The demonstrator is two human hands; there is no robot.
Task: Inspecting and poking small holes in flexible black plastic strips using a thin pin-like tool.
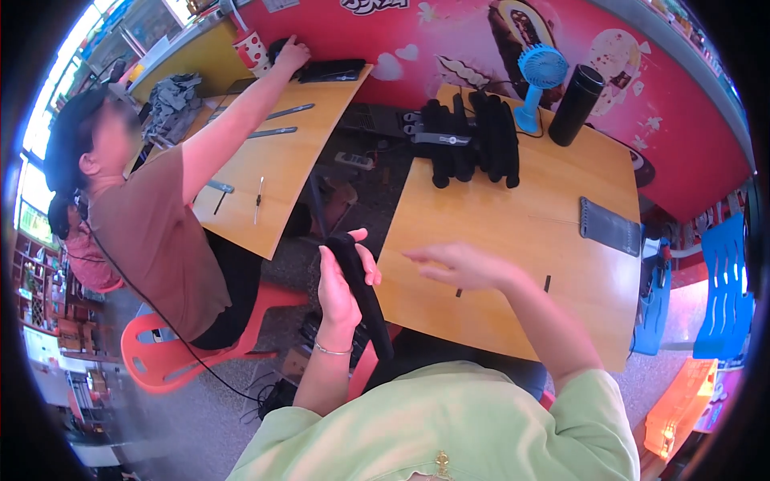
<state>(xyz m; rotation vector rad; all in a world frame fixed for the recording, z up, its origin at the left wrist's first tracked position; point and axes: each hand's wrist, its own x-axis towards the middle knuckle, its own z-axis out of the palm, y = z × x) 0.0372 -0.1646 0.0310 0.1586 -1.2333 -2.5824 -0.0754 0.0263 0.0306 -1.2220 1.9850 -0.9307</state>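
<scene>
My left hand (pixel 342 293) is closed around a long, soft black padded strip (pixel 365 301), raised off the table's left edge. The strip slants down toward my lap. Over the near part of the wooden table (pixel 497 216), my right hand (pixel 465 265) is slightly blurred, its fingers stretched out and holding nothing. Two small dark pieces, a left one (pixel 459 293) and a right one (pixel 548 284), lie close to that hand. A heap of similar black padded strips (pixel 493 140) rests at the table's far left, with a grey printed band (pixel 441 139) across some of them.
A blue handheld fan (pixel 529 104) and a black bottle (pixel 577 106) stand at the back. A dark grey flat pouch (pixel 609 227) lies at the right, beside a thin rod (pixel 553 219). To the left, a co-worker (pixel 160 216) reaches across another table (pixel 289 168).
</scene>
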